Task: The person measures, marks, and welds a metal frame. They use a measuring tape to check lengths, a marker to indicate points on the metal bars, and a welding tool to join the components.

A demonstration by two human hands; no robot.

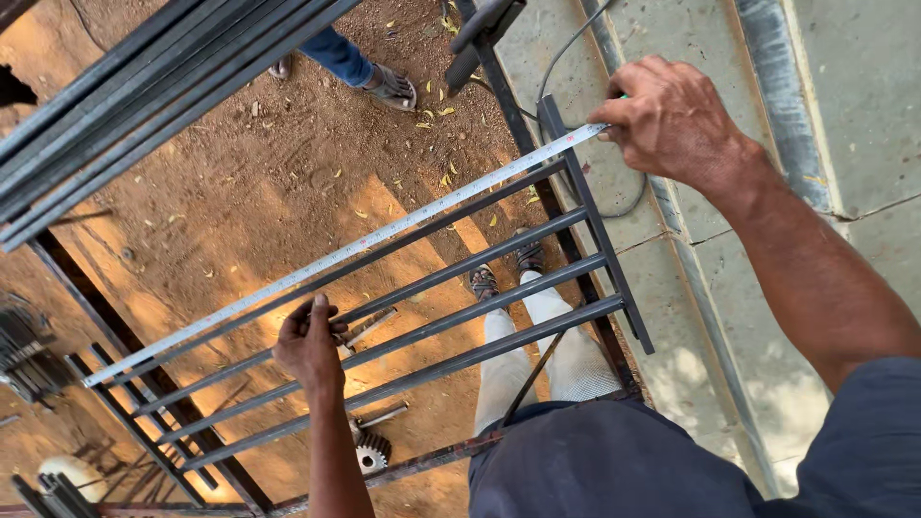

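**Stretching a tape across a steel grille**

Looking down, I am seeing my own dark shirt and pale trousers closest to me, with my sandalled feet standing on the reddish dirt under the bars. My left hand (309,345) is resting on the metal grille (460,302), fingers curled and pressing the measuring tape (345,251) down against one of the upper bars. A small toothed gear (372,451) is lying on the ground just below that wrist. The tape is running diagonally along the top bar. Farther out, my right hand (672,120) is pinching the tape's other end shut at the grille's end bar, over the concrete slab (844,105). Beyond, a bundle of steel rods (144,91) is crossing the upper left, and another person's sandalled foot (389,88) is standing on the dirt.
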